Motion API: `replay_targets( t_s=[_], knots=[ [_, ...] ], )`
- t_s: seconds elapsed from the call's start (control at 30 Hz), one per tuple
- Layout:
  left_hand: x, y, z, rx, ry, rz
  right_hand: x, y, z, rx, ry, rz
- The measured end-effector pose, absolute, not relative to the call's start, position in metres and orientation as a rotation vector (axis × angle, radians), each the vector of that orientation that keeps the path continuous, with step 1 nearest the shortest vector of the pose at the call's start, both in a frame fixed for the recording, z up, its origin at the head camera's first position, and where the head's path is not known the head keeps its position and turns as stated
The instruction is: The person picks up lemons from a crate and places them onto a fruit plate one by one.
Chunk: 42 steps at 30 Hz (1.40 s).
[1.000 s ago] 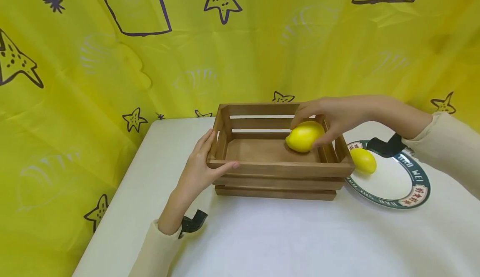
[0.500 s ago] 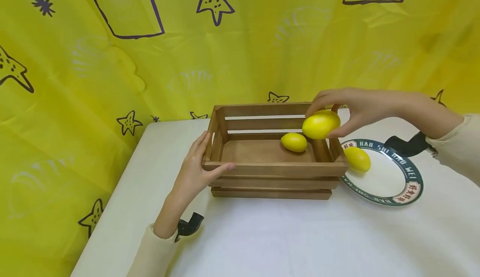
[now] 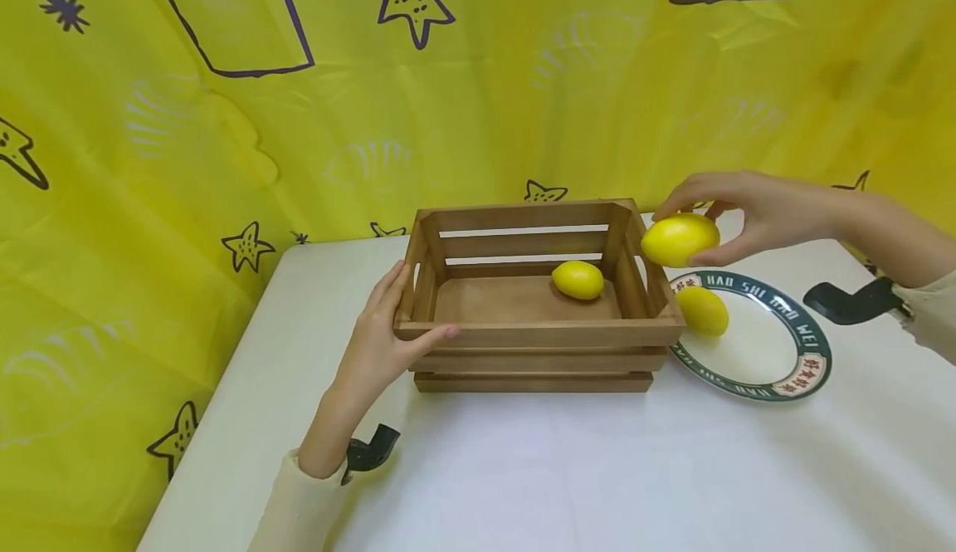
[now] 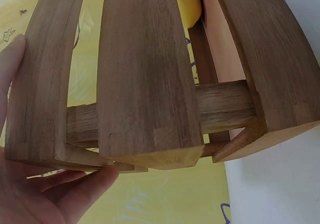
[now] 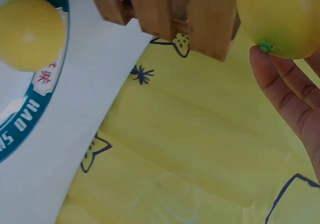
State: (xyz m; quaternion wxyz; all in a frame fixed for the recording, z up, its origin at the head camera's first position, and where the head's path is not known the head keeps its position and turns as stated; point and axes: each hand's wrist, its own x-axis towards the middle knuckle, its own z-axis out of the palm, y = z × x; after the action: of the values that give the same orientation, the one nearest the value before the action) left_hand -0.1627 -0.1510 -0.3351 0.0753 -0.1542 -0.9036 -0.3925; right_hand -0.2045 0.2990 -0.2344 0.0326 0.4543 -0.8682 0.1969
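The right grip [image 3: 765, 207], lemon [image 3: 678, 240] pinched, has moved beyond the crate [image 3: 541, 336] the left grip [image 3: 382, 338] holds — green tip [image 5: 265, 46] in right-wrist view only.

Before you is a flat, white-topped table [image 3: 553, 461], its left edge running slantwise away from you. Toward its far side stands an upright, rectangular, brown slatted wooden crate [image 3: 541, 361], one long side facing you. Just to its right you have a round white plate [image 3: 762, 344] lying flat, its dark green rim band bearing white lettering and red characters.
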Motion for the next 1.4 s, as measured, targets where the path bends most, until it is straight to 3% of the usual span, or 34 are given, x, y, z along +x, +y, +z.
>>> replay_targets(
  t_s=[0.53, 0.93, 1.4],
  knots=[
    [-0.163, -0.153, -0.337, -0.468, -2.694, -1.162, -0.190, 0.341, -0.280, 1.246, -2.644, 0.747],
    [-0.164, -0.151, -0.339, -0.494, -2.679, -1.151, -0.181, 0.366, -0.323, 0.799, -2.800, 0.836],
    [-0.164, -0.151, -0.338, -0.497, -2.672, -1.163, -0.184, 0.379, -0.341, 0.280, -3.060, 0.750]
  ],
)
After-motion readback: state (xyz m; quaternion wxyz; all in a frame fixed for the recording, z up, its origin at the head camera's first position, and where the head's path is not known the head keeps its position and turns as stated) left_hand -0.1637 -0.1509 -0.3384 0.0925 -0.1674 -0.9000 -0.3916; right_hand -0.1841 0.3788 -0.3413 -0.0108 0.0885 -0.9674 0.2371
